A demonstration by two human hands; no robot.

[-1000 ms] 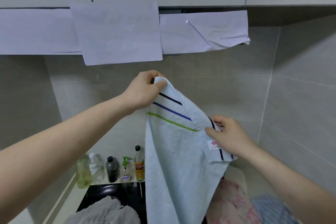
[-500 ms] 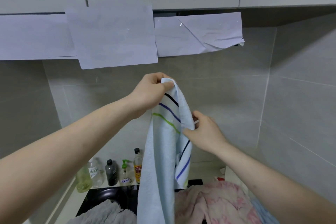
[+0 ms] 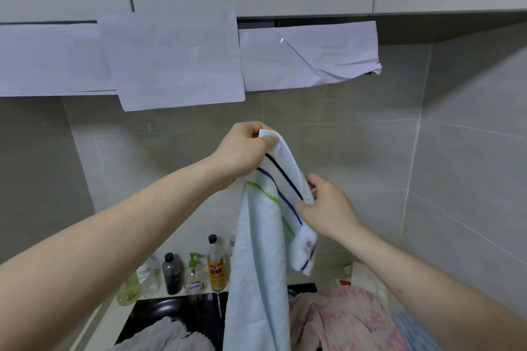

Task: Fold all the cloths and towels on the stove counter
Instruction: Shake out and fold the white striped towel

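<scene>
Both hands grip one pale blue striped towel at frame centre, hanging above the tabletop; left hand pinches its top corner; right hand pinches the striped edge lower down; a loose pinch could drop it onto the pink cloth and grey cloth below.

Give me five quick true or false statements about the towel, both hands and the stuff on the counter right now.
1. The left hand pinches the striped towel's top corner. True.
2. The right hand hangs idle, touching nothing. False: it grips the towel's striped edge.
3. The towel lies flat on the counter. False: it hangs in the air.
4. A pink cloth lies below the right arm. True.
5. The bottles stand on the gray towel. False: they stand by the wall, behind it.
</scene>
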